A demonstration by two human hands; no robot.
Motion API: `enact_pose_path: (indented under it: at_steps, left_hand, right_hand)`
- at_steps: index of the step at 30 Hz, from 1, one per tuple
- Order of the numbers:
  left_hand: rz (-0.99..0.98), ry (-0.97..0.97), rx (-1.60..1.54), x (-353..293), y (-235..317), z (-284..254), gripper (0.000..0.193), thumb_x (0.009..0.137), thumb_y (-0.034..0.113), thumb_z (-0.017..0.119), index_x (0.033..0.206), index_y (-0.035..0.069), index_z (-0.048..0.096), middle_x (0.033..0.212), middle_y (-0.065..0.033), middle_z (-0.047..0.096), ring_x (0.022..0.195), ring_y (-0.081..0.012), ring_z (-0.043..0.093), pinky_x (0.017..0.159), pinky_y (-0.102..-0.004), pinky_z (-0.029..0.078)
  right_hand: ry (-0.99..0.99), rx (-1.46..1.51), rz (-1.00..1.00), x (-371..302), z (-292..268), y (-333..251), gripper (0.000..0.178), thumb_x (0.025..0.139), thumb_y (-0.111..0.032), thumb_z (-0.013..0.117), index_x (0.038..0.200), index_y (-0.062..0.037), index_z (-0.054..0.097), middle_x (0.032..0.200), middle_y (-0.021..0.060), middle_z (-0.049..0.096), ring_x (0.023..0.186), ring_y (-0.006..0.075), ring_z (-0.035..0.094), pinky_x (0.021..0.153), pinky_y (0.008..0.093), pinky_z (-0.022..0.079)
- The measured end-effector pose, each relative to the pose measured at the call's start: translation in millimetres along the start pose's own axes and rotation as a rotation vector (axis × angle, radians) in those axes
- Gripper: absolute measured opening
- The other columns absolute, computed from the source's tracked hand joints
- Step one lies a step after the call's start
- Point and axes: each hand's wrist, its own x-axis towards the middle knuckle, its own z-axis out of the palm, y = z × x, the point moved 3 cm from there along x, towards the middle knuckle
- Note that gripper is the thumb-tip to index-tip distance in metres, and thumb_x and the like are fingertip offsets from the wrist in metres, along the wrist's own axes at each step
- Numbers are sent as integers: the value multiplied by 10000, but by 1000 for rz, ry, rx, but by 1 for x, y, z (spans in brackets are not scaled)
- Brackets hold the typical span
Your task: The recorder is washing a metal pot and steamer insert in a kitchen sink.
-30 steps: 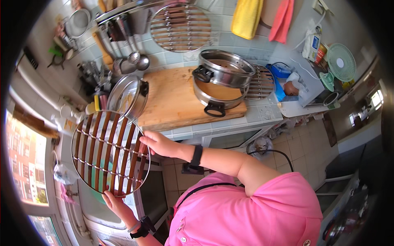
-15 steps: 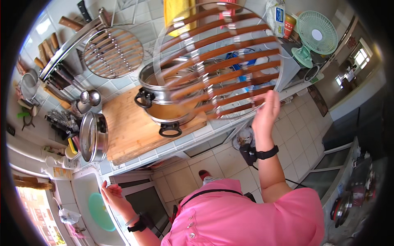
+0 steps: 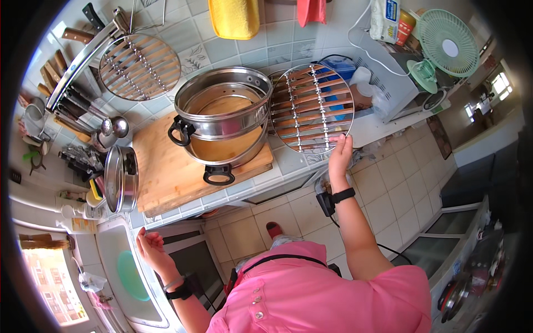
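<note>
A round steamer rack [image 3: 313, 109] of brown slats in a wire ring is gripped at its near right rim by my right hand [image 3: 340, 158]. It stands beside the pots at the counter's right part, tilted toward the back. My left hand [image 3: 154, 251] hangs near the sink's corner with its fingers loosely curled and holds nothing. A steel steamer tier [image 3: 222, 123] sits askew over a steel pot [image 3: 244, 155] with black handles. Both rest on a wooden cutting board [image 3: 152, 172].
A second slatted rack [image 3: 140, 66] leans against the wall tiles. At the board's left stands a steel lid [image 3: 121, 178]. Knives and ladles [image 3: 119, 126] hang on the left, above the white sink [image 3: 114, 244]. A green fan [image 3: 448, 44] stands at the back right.
My right hand has lowered the slatted rack from above the pots to beside them, away from my head. My left hand has barely moved.
</note>
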Motion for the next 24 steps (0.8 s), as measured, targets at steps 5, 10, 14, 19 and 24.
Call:
enact_pose_path:
  at_steps: [5,10,14,19,24]
  left_hand:
    - [-20,60,27,-3,-5,-20,247,984,231,462,1082,34,574,708,-23,585,606,-77,518,570,-185,427]
    - [-52,135,45,-10,-13,-36,251,981,229,473,1086,28,579,703,-20,575,612,-75,515,571,-184,420]
    - [-78,148,40,-13,-20,-33,229,970,216,483,1087,47,585,706,-15,578,614,-73,518,577,-183,423]
    - [-155,189,68,-6,-29,-44,227,965,241,492,1079,68,584,721,-9,593,620,-72,530,570,-183,419]
    - [-152,202,110,4,-32,-47,242,960,238,512,1060,35,599,685,-36,578,572,-99,531,530,-216,437]
  right_hand:
    - [-66,20,35,1,29,50,297,1016,-269,377,885,-34,503,788,40,624,623,105,455,605,265,384]
    - [-133,161,191,-8,45,67,337,1018,-334,367,936,-47,524,790,29,625,553,71,465,529,224,405]
    - [-132,140,280,-6,41,75,392,1010,-393,365,1017,-35,525,825,44,623,592,83,496,567,236,436]
    - [131,32,138,-4,43,102,426,997,-408,392,1107,-8,494,1029,101,559,800,145,514,695,276,446]
    - [181,35,-107,-36,32,7,303,1006,-227,407,1204,2,423,1167,151,491,1069,222,490,940,340,401]
